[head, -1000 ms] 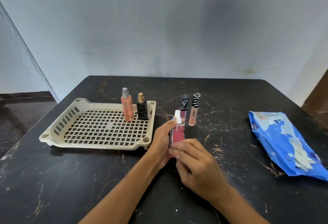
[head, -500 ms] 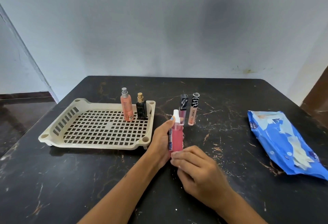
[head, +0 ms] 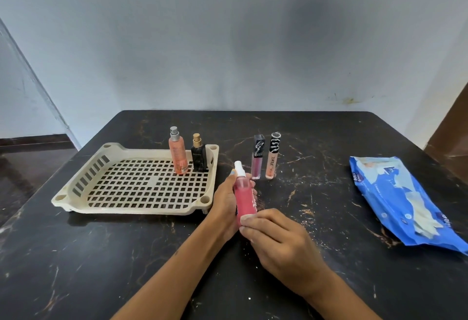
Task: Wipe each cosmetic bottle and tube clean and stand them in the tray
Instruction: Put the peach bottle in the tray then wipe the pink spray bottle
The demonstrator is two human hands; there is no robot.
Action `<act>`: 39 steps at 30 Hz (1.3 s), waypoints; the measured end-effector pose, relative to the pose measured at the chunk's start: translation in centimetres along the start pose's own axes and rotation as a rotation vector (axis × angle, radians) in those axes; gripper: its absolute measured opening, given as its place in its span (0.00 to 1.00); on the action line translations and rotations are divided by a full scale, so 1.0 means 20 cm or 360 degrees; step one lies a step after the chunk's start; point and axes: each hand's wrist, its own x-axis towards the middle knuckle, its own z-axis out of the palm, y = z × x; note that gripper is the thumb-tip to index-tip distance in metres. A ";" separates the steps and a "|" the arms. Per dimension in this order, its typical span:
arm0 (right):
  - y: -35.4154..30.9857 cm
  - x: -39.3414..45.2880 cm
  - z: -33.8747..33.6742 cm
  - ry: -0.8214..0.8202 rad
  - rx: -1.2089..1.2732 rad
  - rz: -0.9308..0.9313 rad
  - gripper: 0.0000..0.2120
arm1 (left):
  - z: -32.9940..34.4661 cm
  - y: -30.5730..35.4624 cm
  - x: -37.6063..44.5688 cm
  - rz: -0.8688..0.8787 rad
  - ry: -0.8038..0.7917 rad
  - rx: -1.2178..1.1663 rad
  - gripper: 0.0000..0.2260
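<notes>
Gripping slim translucent pink bottle [head: 243,194]

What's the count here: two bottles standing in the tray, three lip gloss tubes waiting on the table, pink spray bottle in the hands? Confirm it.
Not quite. The head view shows two lip gloss tubes on the table, a pink one and a peach one, not three. The rest holds: the orange bottle and black bottle stand in the tray, and the left hand and right hand hold the pink spray bottle.

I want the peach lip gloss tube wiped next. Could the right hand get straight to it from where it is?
Probably not yet: the right hand grips the pink spray bottle, which, with the left hand, stands before the peach lip gloss tube.
</notes>
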 end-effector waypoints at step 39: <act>0.01 0.01 -0.01 0.0251 0.0239 0.0358 0.08 | -0.01 -0.01 -0.05 -0.0035 -0.0268 0.0164 0.19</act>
